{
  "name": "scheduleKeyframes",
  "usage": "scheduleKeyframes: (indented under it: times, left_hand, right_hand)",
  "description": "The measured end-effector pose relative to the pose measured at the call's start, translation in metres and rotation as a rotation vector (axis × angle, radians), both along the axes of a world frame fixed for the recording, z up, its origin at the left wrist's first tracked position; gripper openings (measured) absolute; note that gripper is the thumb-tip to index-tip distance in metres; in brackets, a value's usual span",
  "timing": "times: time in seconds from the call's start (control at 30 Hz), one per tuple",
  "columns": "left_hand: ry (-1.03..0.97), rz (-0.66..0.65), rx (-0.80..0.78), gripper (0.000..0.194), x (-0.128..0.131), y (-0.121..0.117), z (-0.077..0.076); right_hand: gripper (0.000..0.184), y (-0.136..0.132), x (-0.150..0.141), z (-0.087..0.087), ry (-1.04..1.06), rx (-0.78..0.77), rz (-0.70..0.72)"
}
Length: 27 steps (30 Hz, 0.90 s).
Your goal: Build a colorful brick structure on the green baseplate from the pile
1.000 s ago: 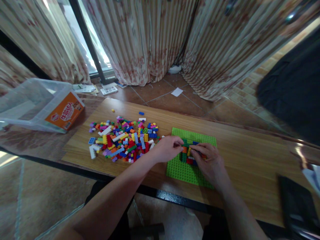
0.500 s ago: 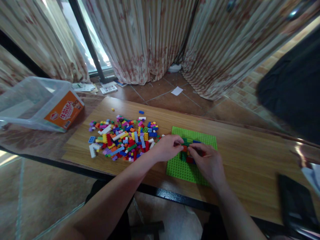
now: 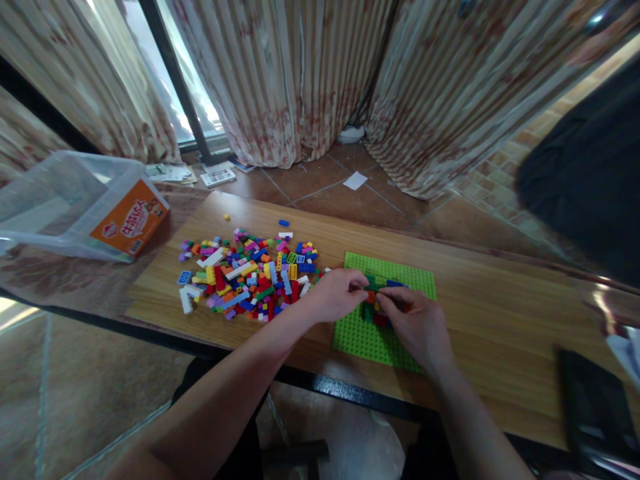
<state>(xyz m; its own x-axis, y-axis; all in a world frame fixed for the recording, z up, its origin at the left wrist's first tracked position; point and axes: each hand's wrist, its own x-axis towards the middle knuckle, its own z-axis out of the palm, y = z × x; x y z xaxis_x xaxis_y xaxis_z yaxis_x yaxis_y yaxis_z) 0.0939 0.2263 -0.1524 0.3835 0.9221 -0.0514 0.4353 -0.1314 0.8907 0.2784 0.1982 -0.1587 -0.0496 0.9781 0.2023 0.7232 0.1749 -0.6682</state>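
On the light-green studded baseplate (image 3: pixel 357 343) stands a low cluster of toy building bricks (image 3: pixel 370 312), with green, orange, red, yellow and blue pieces showing. From the left, my left hand (image 3: pixel 340 297) reaches in with curled fingers, its tips against the cluster's left side by an orange brick (image 3: pixel 371 296). What those fingers hold, if anything, is hidden. My right hand (image 3: pixel 417 323) comes from the right, thumb and index finger pinched on a small yellow-orange brick at the cluster's top. This hand covers much of the cluster's right part.
A big pile of loose bricks (image 3: pixel 260 280) in many colours lies left of the baseplate on the wooden table (image 3: pixel 490 333). Farther left stands a clear plastic bin (image 3: pixel 65 233) with an orange label. A black flat object (image 3: pixel 595 400) sits at the right end.
My right hand has shifted slightly and its fingers have drawn together into a pinch beside the left fingertips. The left hand has stayed almost still.
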Motion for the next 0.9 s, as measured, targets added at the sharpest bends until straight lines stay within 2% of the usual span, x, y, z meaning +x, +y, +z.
scheduleKeyframes:
  times: [0.33, 0.57, 0.9]
  left_hand:
    - [-0.035, 0.001, 0.002, 0.016, 0.0015, -0.0017, -0.0017]
    - [-0.025, 0.014, 0.010, 0.015, 0.0016, -0.0024, -0.0012]
    - [-0.023, 0.025, -0.004, 0.016, 0.0030, -0.0035, -0.0026]
  right_hand:
    - [0.030, -0.0027, -0.0012, -0.0003, -0.218, 0.064, 0.077]
    - [0.024, -0.0006, 0.0032, -0.0014, -0.172, 0.021, 0.089]
    - [0.025, -0.0044, 0.0030, 0.0002, -0.125, 0.053, 0.058]
